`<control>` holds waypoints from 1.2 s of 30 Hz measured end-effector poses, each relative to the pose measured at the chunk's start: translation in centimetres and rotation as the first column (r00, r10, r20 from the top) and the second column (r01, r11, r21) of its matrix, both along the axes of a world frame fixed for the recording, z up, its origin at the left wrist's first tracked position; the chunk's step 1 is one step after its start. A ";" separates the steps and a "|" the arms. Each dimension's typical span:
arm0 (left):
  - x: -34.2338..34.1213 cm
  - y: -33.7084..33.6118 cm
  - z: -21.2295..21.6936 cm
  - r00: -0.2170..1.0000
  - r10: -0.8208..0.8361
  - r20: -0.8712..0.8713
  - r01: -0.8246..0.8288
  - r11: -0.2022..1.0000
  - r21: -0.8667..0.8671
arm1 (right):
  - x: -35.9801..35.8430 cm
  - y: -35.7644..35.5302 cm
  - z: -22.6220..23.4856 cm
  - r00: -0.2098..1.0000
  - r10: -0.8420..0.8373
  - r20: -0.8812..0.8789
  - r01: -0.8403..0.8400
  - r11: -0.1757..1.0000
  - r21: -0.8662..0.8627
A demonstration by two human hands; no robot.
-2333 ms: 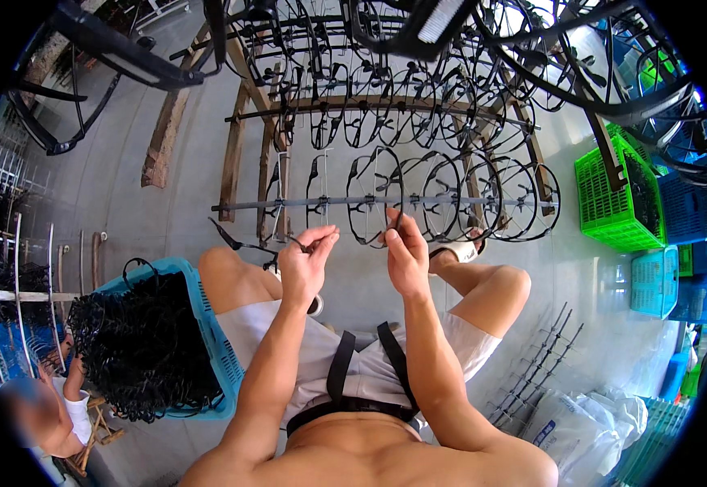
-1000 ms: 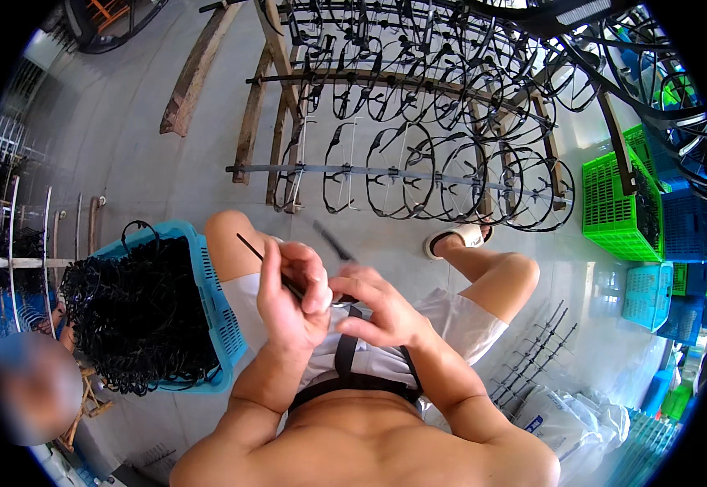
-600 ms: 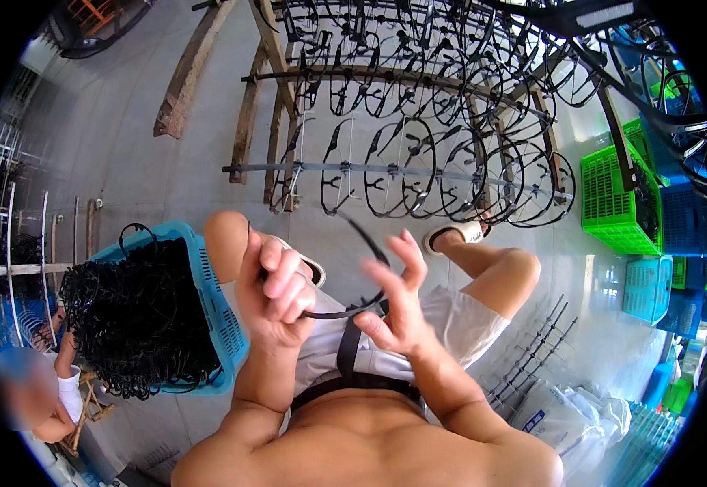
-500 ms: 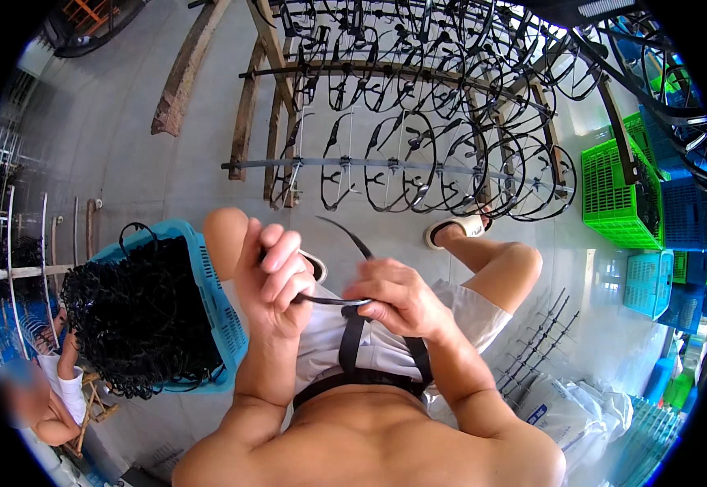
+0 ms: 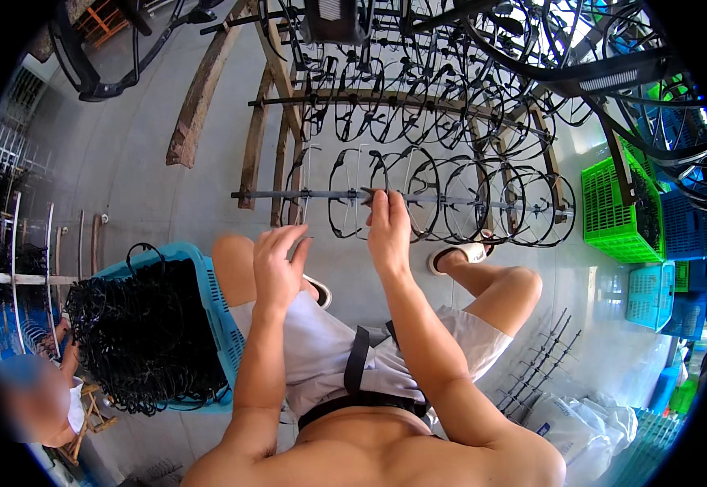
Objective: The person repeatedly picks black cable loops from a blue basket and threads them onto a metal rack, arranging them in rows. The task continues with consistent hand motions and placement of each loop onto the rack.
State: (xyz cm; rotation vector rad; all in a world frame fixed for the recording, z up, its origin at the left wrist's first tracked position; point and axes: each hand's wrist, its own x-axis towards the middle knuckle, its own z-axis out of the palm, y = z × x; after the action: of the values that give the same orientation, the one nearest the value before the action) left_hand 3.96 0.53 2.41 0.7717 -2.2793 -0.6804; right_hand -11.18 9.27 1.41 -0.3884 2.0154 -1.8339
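- White bars of a rack (image 5: 17, 276) stand at the far left; below sits a co-worker, one arm (image 5: 70, 365) reaching up toward the rack.
- Blue basket (image 5: 217, 316) on the floor, beside the person's left leg, heaped with a tangled black pile (image 5: 146, 341) of thin, curved pieces.
- Left hand (image 5: 279, 261): half open, fingers bent, thumb apart, nothing visible in it. It is just below the left end of a grey rod (image 5: 264, 195).
- Black frames (image 5: 334, 172), open hoops, hang in a row along that rod, in front of a wooden stand (image 5: 254, 154).
- Right hand (image 5: 387, 227): fingers drawn together at the rod, apparently pinching one dark frame (image 5: 366, 195); the fingers cover the exact contact.
- That frame looks light, slim and springy, probably smooth plastic. It should flex rather than resist, and its thin ends may snag on neighbours or bend. Its thicker middle, near the rod, seems the best place to pinch, lightly.
- Farther right: a green crate (image 5: 617, 207) with dark contents, then a turquoise basket (image 5: 650, 294) on the floor.
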 end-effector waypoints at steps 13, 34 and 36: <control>0.4 -1.0 -0.8 0.999 -0.042 -0.007 0.042 0.999 0.006 | -0.7 -1.5 -0.4 0.938 0.091 0.334 0.035 0.936 -0.351; -0.8 -2.1 -2.1 0.952 -0.086 -0.293 0.095 0.995 0.016 | 2.9 2.3 -5.6 0.999 -0.028 -0.017 0.018 0.900 -0.436; 0.2 -2.3 -2.2 0.951 -0.052 -0.304 0.064 0.997 0.030 | 3.4 1.9 -4.8 0.996 -0.010 0.092 0.053 0.876 -0.479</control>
State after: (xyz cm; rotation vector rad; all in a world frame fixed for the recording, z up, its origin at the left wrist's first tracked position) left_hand 4.11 -1.77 0.17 0.5748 -2.0198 -0.8144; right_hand -7.77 11.15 -3.39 -0.4023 1.4936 -2.3253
